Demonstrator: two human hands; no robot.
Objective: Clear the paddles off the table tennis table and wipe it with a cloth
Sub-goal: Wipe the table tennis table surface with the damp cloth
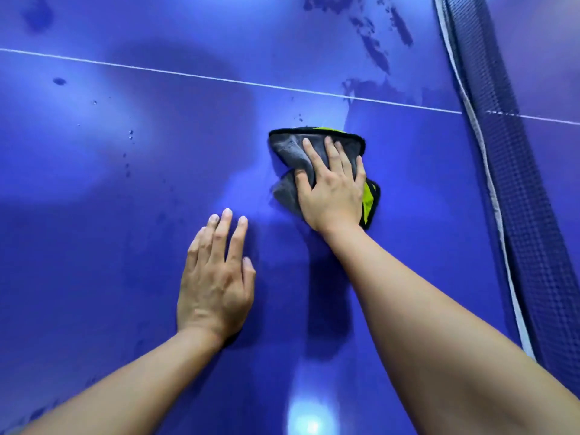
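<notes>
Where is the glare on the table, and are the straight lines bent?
Head view: glare shines on the table at the bottom edge, between the forearms; the white line and net look slightly bowed by the wide lens.

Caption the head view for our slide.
Right hand presses grey-and-green cloth on blue table tennis table; left hand rests flat.

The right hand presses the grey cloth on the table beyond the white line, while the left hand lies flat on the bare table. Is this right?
Not quite. In the head view the grey cloth under the right hand is on the near side of the white line, not beyond it. The left hand does lie flat on the bare table.
</notes>
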